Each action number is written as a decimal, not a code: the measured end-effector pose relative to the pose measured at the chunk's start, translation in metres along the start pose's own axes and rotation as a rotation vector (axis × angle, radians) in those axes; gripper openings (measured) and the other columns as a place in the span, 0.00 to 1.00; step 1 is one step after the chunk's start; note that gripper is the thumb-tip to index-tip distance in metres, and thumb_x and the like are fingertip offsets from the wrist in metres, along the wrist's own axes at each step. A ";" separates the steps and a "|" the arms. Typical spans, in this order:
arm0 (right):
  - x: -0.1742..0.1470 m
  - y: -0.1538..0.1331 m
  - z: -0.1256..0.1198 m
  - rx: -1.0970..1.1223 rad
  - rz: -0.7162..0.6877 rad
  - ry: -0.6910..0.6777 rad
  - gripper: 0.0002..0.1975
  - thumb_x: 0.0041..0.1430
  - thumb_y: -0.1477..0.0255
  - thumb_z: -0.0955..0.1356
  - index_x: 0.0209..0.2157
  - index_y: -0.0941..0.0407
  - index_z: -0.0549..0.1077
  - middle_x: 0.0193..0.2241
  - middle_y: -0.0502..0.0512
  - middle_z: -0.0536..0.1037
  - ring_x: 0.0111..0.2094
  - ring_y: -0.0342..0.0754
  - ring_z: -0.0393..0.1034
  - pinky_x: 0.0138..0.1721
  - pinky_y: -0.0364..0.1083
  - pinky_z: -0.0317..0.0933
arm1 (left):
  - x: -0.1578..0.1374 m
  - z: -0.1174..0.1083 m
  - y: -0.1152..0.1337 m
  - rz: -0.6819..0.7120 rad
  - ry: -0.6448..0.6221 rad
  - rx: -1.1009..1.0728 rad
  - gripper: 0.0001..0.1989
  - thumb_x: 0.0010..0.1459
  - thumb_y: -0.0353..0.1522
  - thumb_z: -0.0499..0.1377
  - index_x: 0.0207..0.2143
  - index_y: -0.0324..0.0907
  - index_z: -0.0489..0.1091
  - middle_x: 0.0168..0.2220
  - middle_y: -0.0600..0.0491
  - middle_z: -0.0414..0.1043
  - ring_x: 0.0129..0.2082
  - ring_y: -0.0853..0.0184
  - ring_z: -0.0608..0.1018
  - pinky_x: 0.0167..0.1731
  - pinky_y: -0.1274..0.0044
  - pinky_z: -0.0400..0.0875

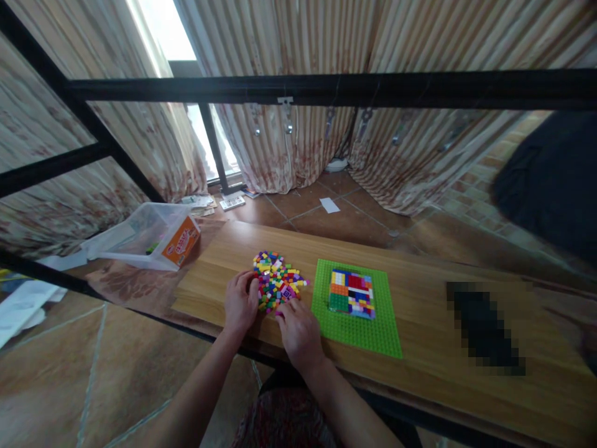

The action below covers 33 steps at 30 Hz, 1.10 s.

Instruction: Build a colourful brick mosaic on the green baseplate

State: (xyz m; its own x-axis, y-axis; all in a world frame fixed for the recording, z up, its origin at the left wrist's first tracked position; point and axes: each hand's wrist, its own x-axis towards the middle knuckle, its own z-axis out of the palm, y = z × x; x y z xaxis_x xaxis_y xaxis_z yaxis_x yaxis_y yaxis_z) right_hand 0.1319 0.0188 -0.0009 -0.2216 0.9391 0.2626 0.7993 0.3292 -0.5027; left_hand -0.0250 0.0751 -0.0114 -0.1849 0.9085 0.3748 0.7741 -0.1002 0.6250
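Observation:
A loose pile of small, many-coloured toy building bricks (280, 275) lies on the wooden table. Along the pile's left side rests my left hand (241, 301), fingers loosely bent and thumb apart, with no brick visible in it. My right hand (301, 328) is at the pile's near edge, its fingers pinched at a small magenta brick (278, 315). Right of the pile lies a green studded baseplate (389, 330). On it sits a flat, roughly square patchwork of joined bricks (352, 294) in green, orange, red, white, blue and purple.
The wooden table (420, 339) carries a pixelated dark object (487, 330) at its right. At the left stands a clear plastic box (140, 230) with an orange label. A black metal bar (326, 91) crosses in front of striped curtains (298, 43). Papers (329, 205) lie on the tiled floor.

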 end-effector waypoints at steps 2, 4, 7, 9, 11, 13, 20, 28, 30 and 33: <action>-0.002 -0.001 -0.003 0.046 -0.013 -0.001 0.07 0.62 0.76 0.63 0.31 0.55 0.72 0.32 0.56 0.73 0.37 0.51 0.66 0.38 0.48 0.60 | 0.000 0.000 -0.001 0.003 -0.001 -0.005 0.16 0.61 0.39 0.50 0.41 0.40 0.71 0.44 0.45 0.73 0.48 0.59 0.73 0.52 0.65 0.66; -0.008 -0.001 -0.008 0.159 0.004 0.027 0.09 0.64 0.75 0.62 0.34 0.54 0.73 0.33 0.55 0.73 0.36 0.49 0.67 0.38 0.47 0.61 | 0.001 0.000 -0.001 0.007 -0.003 -0.010 0.16 0.61 0.40 0.50 0.41 0.40 0.71 0.44 0.45 0.73 0.48 0.59 0.73 0.52 0.65 0.66; -0.022 0.001 -0.020 0.418 0.105 0.093 0.10 0.65 0.71 0.61 0.38 0.53 0.75 0.34 0.54 0.74 0.35 0.47 0.69 0.39 0.45 0.63 | 0.001 -0.001 -0.001 0.014 -0.008 -0.002 0.16 0.61 0.40 0.50 0.41 0.40 0.71 0.44 0.45 0.73 0.48 0.59 0.73 0.52 0.64 0.66; -0.033 0.006 -0.031 0.632 0.221 0.115 0.09 0.62 0.67 0.64 0.38 0.52 0.76 0.33 0.53 0.75 0.34 0.46 0.71 0.37 0.45 0.65 | 0.001 -0.001 0.000 0.012 -0.014 0.006 0.16 0.61 0.40 0.50 0.41 0.41 0.71 0.44 0.45 0.73 0.48 0.58 0.72 0.52 0.64 0.66; -0.045 0.014 -0.042 0.877 0.378 0.115 0.09 0.58 0.64 0.68 0.36 0.52 0.78 0.32 0.53 0.77 0.32 0.46 0.72 0.35 0.46 0.68 | 0.002 -0.002 0.001 0.004 -0.017 0.007 0.16 0.60 0.40 0.50 0.41 0.41 0.71 0.44 0.45 0.73 0.48 0.58 0.72 0.52 0.64 0.66; -0.055 0.023 -0.052 1.098 0.560 0.104 0.11 0.53 0.61 0.71 0.34 0.53 0.79 0.32 0.54 0.79 0.31 0.47 0.74 0.34 0.47 0.69 | 0.002 -0.002 0.001 -0.002 -0.016 0.007 0.17 0.60 0.41 0.50 0.41 0.41 0.72 0.44 0.45 0.73 0.48 0.58 0.72 0.52 0.64 0.66; -0.084 0.057 -0.076 1.263 0.809 0.180 0.16 0.43 0.63 0.76 0.35 0.54 0.79 0.36 0.57 0.81 0.38 0.51 0.76 0.42 0.50 0.69 | 0.004 -0.002 0.000 0.023 -0.018 0.019 0.16 0.60 0.41 0.49 0.40 0.41 0.72 0.44 0.46 0.73 0.47 0.58 0.73 0.52 0.64 0.66; -0.083 0.086 -0.095 0.684 0.630 0.401 0.15 0.54 0.58 0.69 0.34 0.54 0.78 0.36 0.58 0.79 0.34 0.51 0.73 0.37 0.50 0.69 | 0.004 -0.002 -0.001 0.055 -0.026 0.035 0.17 0.60 0.40 0.49 0.41 0.40 0.71 0.43 0.45 0.73 0.47 0.58 0.73 0.52 0.64 0.66; -0.078 0.088 -0.098 0.549 0.555 0.410 0.15 0.57 0.58 0.67 0.35 0.54 0.78 0.37 0.59 0.78 0.36 0.51 0.73 0.39 0.51 0.68 | 0.005 -0.003 -0.001 0.047 -0.030 0.039 0.17 0.60 0.40 0.49 0.41 0.40 0.71 0.43 0.45 0.73 0.46 0.58 0.73 0.51 0.63 0.66; -0.071 0.091 -0.096 0.404 0.454 0.430 0.14 0.60 0.60 0.65 0.36 0.53 0.78 0.36 0.58 0.78 0.39 0.51 0.72 0.43 0.51 0.66 | 0.005 -0.003 -0.001 0.042 -0.027 0.034 0.16 0.60 0.40 0.49 0.40 0.41 0.71 0.43 0.46 0.73 0.46 0.58 0.73 0.51 0.64 0.66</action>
State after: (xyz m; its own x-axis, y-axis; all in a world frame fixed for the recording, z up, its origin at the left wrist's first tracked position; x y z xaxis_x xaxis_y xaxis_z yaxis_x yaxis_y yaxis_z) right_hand 0.2738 -0.0278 0.0140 0.3864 0.8971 0.2144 0.4738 0.0064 -0.8806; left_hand -0.0284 0.0784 -0.0084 -0.1355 0.9146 0.3811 0.8009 -0.1253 0.5855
